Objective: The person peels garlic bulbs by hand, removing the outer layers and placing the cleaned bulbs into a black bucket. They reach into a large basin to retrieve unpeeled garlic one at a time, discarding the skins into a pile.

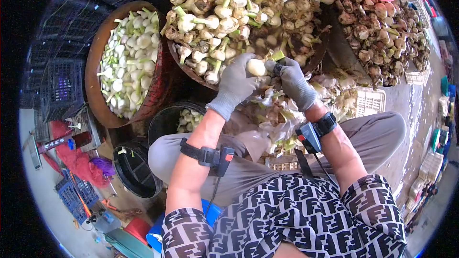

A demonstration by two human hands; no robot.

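Note:
Both my hands wear grey gloves. My left hand (235, 86) grips a white garlic bulb (256, 68) in front of me. My right hand (295, 83) is closed on the bulb's green stem (278, 56) and holds a small dark tool against it. The bulb is just below a big heap of unpeeled garlic (239, 5) in a round basket. Black straps with small devices sit on both wrists.
A round basket (95, 67) of cleaned white garlic stands at the left. A dark bucket (165, 122) with a few bulbs is by my left knee, an empty black one (136, 172) lower left. Dirty garlic (382, 33) is heaped at the right. Peelings (277, 114) cover my lap.

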